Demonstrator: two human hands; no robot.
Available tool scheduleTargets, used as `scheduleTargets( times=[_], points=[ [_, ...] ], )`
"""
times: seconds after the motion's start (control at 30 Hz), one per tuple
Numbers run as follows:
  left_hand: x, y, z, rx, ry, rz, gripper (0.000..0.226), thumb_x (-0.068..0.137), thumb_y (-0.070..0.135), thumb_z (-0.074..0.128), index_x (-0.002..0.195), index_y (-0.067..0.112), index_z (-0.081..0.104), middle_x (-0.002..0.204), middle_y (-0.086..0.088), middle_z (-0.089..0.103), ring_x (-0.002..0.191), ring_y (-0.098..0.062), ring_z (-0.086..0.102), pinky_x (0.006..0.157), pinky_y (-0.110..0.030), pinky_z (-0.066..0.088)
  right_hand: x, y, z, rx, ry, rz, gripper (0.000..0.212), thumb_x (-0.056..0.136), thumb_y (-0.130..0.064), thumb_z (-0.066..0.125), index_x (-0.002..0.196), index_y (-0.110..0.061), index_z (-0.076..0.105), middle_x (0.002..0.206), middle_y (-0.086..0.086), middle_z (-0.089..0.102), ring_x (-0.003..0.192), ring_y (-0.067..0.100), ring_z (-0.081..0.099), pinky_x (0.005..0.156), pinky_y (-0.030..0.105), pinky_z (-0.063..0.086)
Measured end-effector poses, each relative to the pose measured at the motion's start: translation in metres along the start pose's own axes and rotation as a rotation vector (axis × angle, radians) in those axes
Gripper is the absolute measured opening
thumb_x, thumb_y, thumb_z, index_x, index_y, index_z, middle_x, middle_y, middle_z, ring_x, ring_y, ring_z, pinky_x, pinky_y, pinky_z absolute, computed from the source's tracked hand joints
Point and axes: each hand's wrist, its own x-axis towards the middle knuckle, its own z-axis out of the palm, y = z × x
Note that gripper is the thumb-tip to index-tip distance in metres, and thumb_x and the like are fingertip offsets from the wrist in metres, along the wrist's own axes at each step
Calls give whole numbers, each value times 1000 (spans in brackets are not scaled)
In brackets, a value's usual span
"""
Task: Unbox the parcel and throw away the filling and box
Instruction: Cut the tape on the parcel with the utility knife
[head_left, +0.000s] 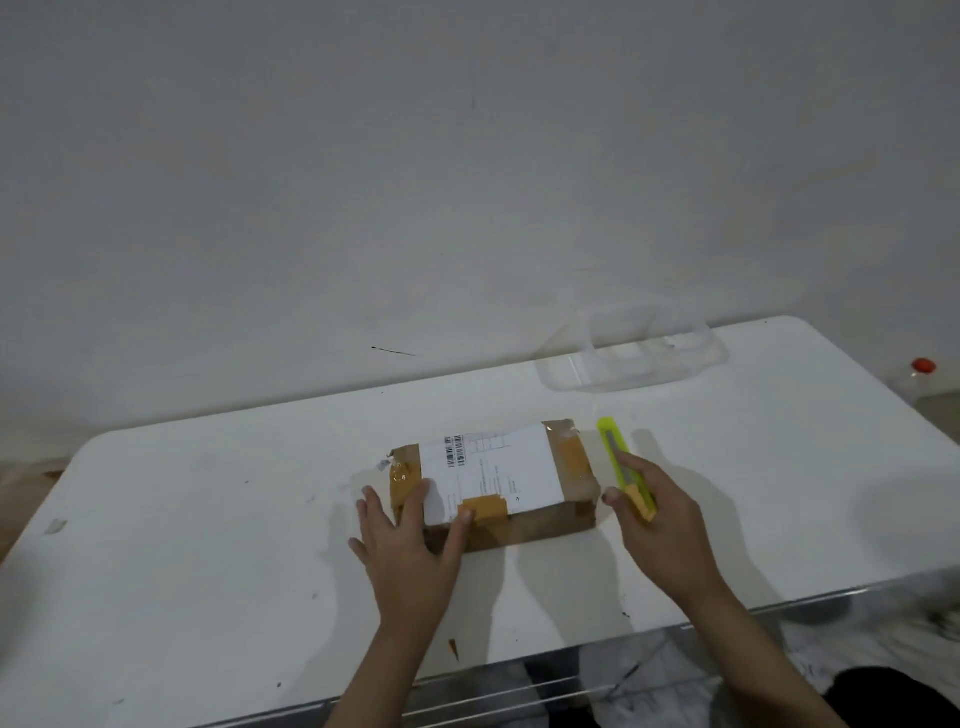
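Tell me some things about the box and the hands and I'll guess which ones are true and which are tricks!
1. The parcel is already open. False: it is shut and taped, with a white shipping label on top.
2. The left hand rests on the parcel's near-left corner. True.
3. The right hand is on a pair of scissors. False: it is on a yellow-green utility knife lying to the right of the parcel.
4. A clear plastic container sits at the far side of the white table. True.
5. The knife is cutting the tape. False: it is beside the parcel, not touching it.
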Motion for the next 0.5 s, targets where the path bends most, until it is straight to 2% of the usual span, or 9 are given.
scheduleTargets(
  times=[0.03, 0.13, 0.23, 0.33, 0.4, 0.5],
  points=[
    [-1, 2, -1, 39, 11, 2, 60, 78, 62, 58, 127, 27, 54, 151, -27, 19, 144, -38, 5, 107, -66, 9, -2, -1, -3, 51, -5, 31, 35, 92, -11, 56, 126, -18, 54, 94, 1, 72, 81, -7, 64, 69, 3, 46],
    [1, 10, -3, 104, 56, 54, 53, 78, 47, 67, 123, 19, 58, 152, -27, 17, 143, -42, 7, 104, -70, 9, -5, -2, -10, 189, -21, 102, 39, 96, -6, 45, 132, -20, 51, 92, 3, 72, 80, 8, 71, 74, 24, 57],
    [2, 25, -2, 77, 103, 176, 46, 79, 30, 70, 121, 14, 58, 151, -22, 26, 142, -40, 15, 103, -67, 6, -5, -3, -13, 259, -60, 144, 39, 96, 0, 43, 127, -22, 53, 107, 15, 63, 72, 15, 71, 67, 23, 58],
    [4, 45, 4, 25, 58, 326, 48, 82, 40, 55, 124, 18, 55, 150, -14, 31, 143, -32, 17, 110, -57, 9, -5, -3, -17, 304, -50, 173, 32, 95, -3, 47, 118, -24, 57, 110, 14, 66, 55, 13, 64, 55, 32, 58],
    [8, 59, 11, -17, -27, 364, 55, 83, 48, 46, 130, 21, 50, 153, -5, 25, 143, -24, 15, 113, -53, 11, -3, -3, -20, 288, -17, 204, 28, 94, -6, 51, 114, -21, 61, 98, 11, 71, 47, 13, 57, 47, 36, 56],
    [16, 74, 25, 6, -203, 421, 64, 84, 59, 37, 141, 28, 35, 157, 5, 10, 145, -16, 4, 114, -49, 3, 1, -4, -26, 240, 12, 224, 23, 92, -10, 56, 110, -21, 65, 83, 7, 73, 39, 15, 50, 37, 32, 49]
  ],
)
